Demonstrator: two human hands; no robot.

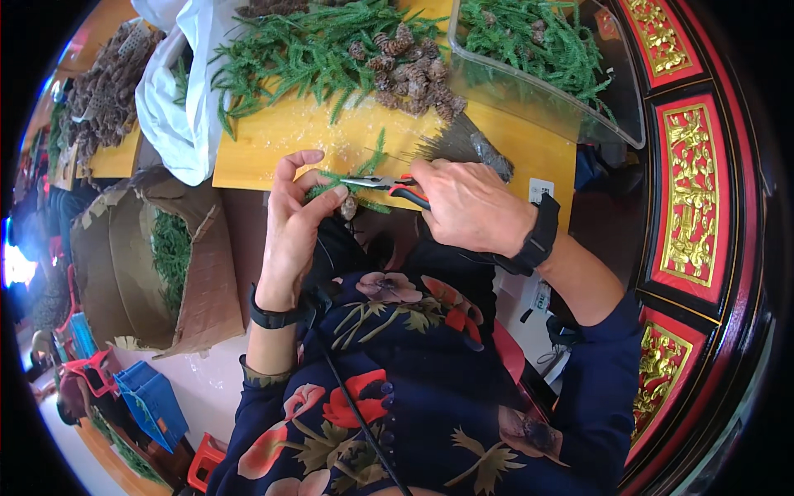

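Note:
Over the near edge of the yellow table (273,157), my left hand (294,211) pinches a small green artificial pine sprig (378,155) between thumb and fingers. A small brown pine cone (349,207) hangs at the sprig, just beside my left thumb. My right hand (475,207) is wrapped round a pair of needle-nose pliers (376,182) with red and black handles. Their jaws point left and meet the sprig near my left fingertips; whether they grip a wire there is too small to tell. Beyond my right hand lies a bundle of thin dark wires (455,142).
Brown pine cones (413,78) and green pine sprigs (306,50) are heaped at the table's far side. A clear plastic bin (513,87) of sprigs stands far right, a white plastic bag (186,99) far left. An opened cardboard box (124,273) with greenery sits left, above a blue crate (151,405).

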